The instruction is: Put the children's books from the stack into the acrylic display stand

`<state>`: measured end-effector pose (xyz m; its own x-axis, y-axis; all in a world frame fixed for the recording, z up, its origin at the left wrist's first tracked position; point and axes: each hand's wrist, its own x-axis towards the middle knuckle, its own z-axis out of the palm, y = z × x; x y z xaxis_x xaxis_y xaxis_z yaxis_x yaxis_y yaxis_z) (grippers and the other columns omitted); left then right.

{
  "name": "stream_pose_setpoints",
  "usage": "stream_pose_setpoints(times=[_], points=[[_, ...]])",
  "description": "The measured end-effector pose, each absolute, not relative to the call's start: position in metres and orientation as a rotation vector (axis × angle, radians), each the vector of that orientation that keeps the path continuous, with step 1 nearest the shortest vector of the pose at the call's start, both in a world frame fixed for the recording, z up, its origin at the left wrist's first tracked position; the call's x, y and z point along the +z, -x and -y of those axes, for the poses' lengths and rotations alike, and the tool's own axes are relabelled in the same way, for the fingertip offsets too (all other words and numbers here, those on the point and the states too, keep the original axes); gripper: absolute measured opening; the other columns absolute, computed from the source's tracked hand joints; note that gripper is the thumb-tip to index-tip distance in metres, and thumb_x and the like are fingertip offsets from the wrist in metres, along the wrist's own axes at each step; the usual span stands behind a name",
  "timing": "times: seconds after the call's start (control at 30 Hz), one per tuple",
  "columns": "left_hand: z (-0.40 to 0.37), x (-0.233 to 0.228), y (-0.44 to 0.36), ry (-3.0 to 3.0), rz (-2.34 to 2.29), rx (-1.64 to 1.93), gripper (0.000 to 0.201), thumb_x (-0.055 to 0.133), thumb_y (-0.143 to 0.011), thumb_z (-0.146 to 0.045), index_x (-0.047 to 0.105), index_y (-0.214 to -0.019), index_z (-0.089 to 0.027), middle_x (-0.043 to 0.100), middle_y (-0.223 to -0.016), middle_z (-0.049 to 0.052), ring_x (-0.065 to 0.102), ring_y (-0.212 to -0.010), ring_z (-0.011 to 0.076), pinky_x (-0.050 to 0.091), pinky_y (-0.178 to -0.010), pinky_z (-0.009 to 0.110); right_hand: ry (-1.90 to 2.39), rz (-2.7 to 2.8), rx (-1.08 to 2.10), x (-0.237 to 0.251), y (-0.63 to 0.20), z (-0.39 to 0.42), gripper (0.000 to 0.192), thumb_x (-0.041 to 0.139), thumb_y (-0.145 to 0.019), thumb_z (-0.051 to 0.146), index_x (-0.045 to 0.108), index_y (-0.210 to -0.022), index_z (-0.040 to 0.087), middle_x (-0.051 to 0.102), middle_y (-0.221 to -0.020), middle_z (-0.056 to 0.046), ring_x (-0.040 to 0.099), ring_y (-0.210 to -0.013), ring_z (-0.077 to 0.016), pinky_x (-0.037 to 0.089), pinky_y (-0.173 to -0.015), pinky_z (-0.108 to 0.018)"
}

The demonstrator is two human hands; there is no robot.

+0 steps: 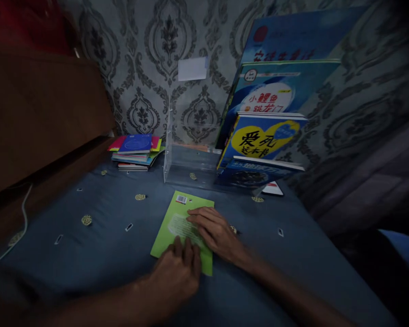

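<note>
A thin green book [177, 213] lies back cover up on the blue patterned cloth [98, 254], a barcode sticker at its far corner. My left hand [179, 268] rests flat on the book's near edge. My right hand [214, 231] lies flat on the book's right half, fingers spread and pointing left. Neither hand grips it; both press down on its cover.
A clear acrylic book stand [177, 159] stands behind the green book. Several blue books [262, 136] lean against the patterned wall at the right. A small stack of coloured books [136, 152] sits at the back left. A wooden headboard [37, 113] and white cable [20, 218] are left.
</note>
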<state>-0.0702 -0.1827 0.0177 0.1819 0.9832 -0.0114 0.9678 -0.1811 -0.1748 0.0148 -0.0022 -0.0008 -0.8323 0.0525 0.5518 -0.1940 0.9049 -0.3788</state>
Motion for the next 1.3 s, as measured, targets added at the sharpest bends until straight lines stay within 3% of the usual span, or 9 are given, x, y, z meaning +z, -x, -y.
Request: stream_pose_setpoints(times=[0.1, 0.2, 0.37, 0.47, 0.67, 0.8, 0.93, 1.1, 1.3], points=[[0.176, 0.010, 0.052, 2.361, 1.750, 0.050, 0.043, 0.048, -0.097, -0.024, 0.056, -0.134, -0.003, 0.067, -0.123, 0.027, 0.065, -0.114, 0.0361, 0.051, -0.091, 0.048, -0.080, 2.603, 0.673, 0.005, -0.013, 0.012, 0.034, 0.041, -0.101, 0.017, 0.063, -0.127, 0.021, 0.068, -0.131, -0.009, 0.060, -0.126, -0.0207, 0.050, -0.107, -0.041], [0.173, 0.006, 0.043, 2.405, 1.626, -0.011, 0.041, 0.045, -0.099, -0.027, 0.059, -0.131, -0.005, 0.069, -0.119, 0.022, 0.066, -0.109, 0.0326, 0.049, -0.095, 0.047, -0.079, 2.759, 0.725, 0.010, -0.002, 0.024, 0.041, 0.038, -0.104, 0.028, 0.052, -0.142, 0.022, 0.054, -0.149, -0.008, 0.047, -0.140, -0.0191, 0.041, -0.116, -0.040], [0.173, 0.008, 0.045, 2.467, 1.596, 0.051, 0.046, 0.046, -0.098, -0.027, 0.055, -0.136, -0.003, 0.063, -0.132, 0.025, 0.064, -0.116, 0.0328, 0.048, -0.095, 0.045, -0.134, 2.946, 0.702, 0.009, 0.032, 0.027, 0.051, 0.037, -0.105, 0.036, 0.042, -0.150, 0.013, 0.038, -0.159, -0.013, 0.029, -0.150, -0.0217, 0.024, -0.125, -0.044], [0.173, 0.006, 0.048, 2.449, 1.576, 0.014, 0.047, 0.049, -0.098, -0.033, 0.057, -0.135, -0.005, 0.059, -0.137, 0.025, 0.057, -0.127, 0.0366, 0.044, -0.102, 0.046, 0.024, 2.955, 0.657, 0.004, 0.046, 0.016, 0.055, 0.039, -0.104, 0.039, 0.041, -0.150, 0.009, 0.033, -0.161, -0.018, 0.026, -0.152, -0.0263, 0.024, -0.125, -0.047], [0.174, 0.003, 0.050, 2.512, 1.617, 0.016, 0.048, 0.048, -0.100, -0.036, 0.056, -0.137, -0.006, 0.058, -0.139, 0.024, 0.056, -0.129, 0.0387, 0.045, -0.100, 0.047, 0.397, 2.932, 0.563, -0.009, 0.033, -0.017, 0.063, 0.042, -0.102, 0.041, 0.036, -0.151, 0.002, 0.029, -0.160, -0.025, 0.023, -0.152, -0.0308, 0.022, -0.124, -0.052], [0.174, 0.011, 0.056, 2.577, 1.663, -0.038, 0.049, 0.050, -0.100, -0.034, 0.051, -0.140, -0.007, 0.054, -0.144, 0.022, 0.052, -0.134, 0.0345, 0.045, -0.104, 0.043, 0.476, 2.868, 0.473, -0.024, 0.006, -0.029, 0.063, 0.035, -0.103, 0.045, 0.036, -0.153, 0.008, 0.032, -0.160, -0.021, 0.025, -0.152, -0.0285, 0.022, -0.124, -0.051], [0.160, 0.014, 0.071, 2.541, 1.824, -0.078, 0.037, 0.045, -0.102, -0.027, 0.054, -0.133, -0.008, 0.064, -0.134, 0.017, 0.060, -0.126, 0.0276, 0.049, -0.102, 0.038, 0.466, 2.827, 0.439, -0.034, -0.018, -0.028, 0.060, 0.028, -0.104, 0.043, 0.034, -0.155, 0.011, 0.030, -0.162, -0.019, 0.025, -0.152, -0.0272, 0.026, -0.123, -0.053], [0.120, 0.006, 0.123, 2.322, 1.985, -0.047, 0.038, 0.042, -0.100, -0.014, 0.050, -0.136, -0.007, 0.056, -0.143, 0.021, 0.050, -0.137, 0.0292, 0.043, -0.111, 0.045, 0.504, 2.834, 0.465, -0.033, -0.031, -0.023, 0.059, 0.027, -0.104, 0.042, 0.034, -0.155, 0.012, 0.029, -0.162, -0.017, 0.023, -0.152, -0.0268, 0.026, -0.123, -0.052], [0.101, 0.002, 0.188, 2.129, 2.180, -0.162, 0.039, 0.038, -0.103, -0.024, 0.054, -0.136, -0.012, 0.056, -0.145, 0.018, 0.055, -0.133, 0.0274, 0.046, -0.110, 0.044, 0.532, 2.860, 0.485, -0.028, -0.033, -0.020, 0.059, 0.027, -0.104, 0.042, 0.033, -0.156, 0.014, 0.028, -0.163, -0.015, 0.021, -0.153, -0.0255, 0.021, -0.124, -0.051]])
